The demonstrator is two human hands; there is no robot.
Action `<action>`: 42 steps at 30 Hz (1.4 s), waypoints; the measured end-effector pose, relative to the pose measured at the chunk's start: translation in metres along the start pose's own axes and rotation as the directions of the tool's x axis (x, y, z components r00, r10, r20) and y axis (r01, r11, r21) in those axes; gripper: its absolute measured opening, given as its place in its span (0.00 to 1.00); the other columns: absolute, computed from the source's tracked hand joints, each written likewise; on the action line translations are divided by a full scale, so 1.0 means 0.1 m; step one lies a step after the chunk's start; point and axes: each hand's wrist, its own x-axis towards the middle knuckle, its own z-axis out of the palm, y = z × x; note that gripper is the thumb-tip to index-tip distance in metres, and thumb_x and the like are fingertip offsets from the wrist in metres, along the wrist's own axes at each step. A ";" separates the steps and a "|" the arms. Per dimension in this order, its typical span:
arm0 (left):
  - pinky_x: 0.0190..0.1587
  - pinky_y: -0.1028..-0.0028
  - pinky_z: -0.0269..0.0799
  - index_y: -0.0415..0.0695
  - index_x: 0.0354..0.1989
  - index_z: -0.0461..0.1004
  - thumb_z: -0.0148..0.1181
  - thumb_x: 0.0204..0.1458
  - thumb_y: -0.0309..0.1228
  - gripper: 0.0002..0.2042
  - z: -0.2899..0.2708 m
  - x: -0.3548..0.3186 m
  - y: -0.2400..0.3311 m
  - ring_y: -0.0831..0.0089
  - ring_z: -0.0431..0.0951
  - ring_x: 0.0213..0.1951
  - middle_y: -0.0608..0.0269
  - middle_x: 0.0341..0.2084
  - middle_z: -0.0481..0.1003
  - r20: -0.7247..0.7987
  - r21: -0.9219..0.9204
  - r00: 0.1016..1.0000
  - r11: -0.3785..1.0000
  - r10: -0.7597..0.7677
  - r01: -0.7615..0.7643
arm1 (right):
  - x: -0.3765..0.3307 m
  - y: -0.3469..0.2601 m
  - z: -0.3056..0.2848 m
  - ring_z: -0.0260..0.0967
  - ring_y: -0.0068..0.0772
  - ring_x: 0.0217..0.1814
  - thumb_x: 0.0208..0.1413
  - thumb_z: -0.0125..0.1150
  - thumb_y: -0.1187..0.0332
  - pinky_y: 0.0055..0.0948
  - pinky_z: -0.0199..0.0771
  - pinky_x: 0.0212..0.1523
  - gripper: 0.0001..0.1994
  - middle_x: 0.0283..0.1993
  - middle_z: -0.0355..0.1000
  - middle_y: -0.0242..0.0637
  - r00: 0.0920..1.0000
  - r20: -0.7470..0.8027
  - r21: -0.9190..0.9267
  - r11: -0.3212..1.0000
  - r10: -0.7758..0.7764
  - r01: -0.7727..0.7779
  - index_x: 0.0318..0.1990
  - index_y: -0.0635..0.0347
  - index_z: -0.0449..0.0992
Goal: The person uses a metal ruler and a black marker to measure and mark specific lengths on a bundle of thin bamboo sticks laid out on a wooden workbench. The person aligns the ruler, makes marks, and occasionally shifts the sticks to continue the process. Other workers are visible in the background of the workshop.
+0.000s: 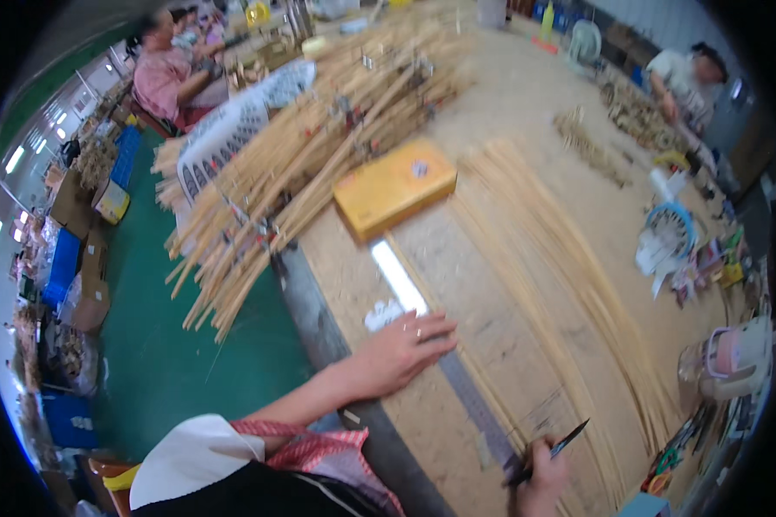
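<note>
From where I stand, the person's left hand [405, 349] lies flat across a long ruler [474, 401] on the surface [509, 103], fingers stretched out and grasping nothing, while the right hand [543, 478] is curled around a black pen [571, 438] by the ruler's near end. The ruler's far end points at a yellow box [397, 189], with thin pale strips [578, 267] lying to its right and bundled rods [319, 142] heaped just beyond.
</note>
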 end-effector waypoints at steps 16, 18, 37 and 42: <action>0.64 0.53 0.66 0.44 0.59 0.75 0.61 0.59 0.26 0.18 0.02 0.02 -0.01 0.52 0.69 0.65 0.54 0.61 0.71 0.003 -0.018 0.999 0.999 0.034 -0.034 | 0.03 -0.05 0.00 0.71 0.59 0.38 0.61 0.53 0.76 0.50 0.68 0.34 0.06 0.38 0.71 0.55 0.948 -0.055 -0.328 0.902 -0.313 0.279 0.44 0.58 0.74; 0.63 0.54 0.67 0.44 0.58 0.75 0.61 0.58 0.25 0.18 0.01 0.02 -0.01 0.52 0.70 0.64 0.53 0.60 0.71 -0.014 -0.024 0.999 0.999 0.043 -0.043 | 0.07 0.01 0.02 0.70 0.61 0.39 0.60 0.55 0.75 0.51 0.68 0.35 0.06 0.39 0.71 0.55 0.947 -0.041 -0.315 0.904 -0.319 0.290 0.45 0.59 0.73; 0.64 0.56 0.66 0.41 0.57 0.75 0.59 0.59 0.25 0.16 0.02 0.03 -0.04 0.53 0.69 0.64 0.51 0.59 0.71 -0.018 -0.041 0.998 0.997 0.064 -0.065 | 0.08 -0.12 -0.02 0.68 0.64 0.38 0.63 0.58 0.71 0.54 0.65 0.36 0.06 0.37 0.71 0.58 0.988 -0.025 -0.159 0.976 -0.154 0.149 0.43 0.63 0.75; 0.63 0.54 0.66 0.43 0.58 0.75 0.60 0.59 0.25 0.17 0.04 0.02 -0.04 0.52 0.70 0.64 0.52 0.59 0.72 -0.017 -0.044 0.998 0.997 0.057 -0.058 | 0.06 -0.02 0.00 0.68 0.63 0.39 0.63 0.58 0.71 0.54 0.66 0.38 0.06 0.38 0.72 0.57 0.977 -0.032 -0.247 0.949 -0.211 0.196 0.44 0.62 0.74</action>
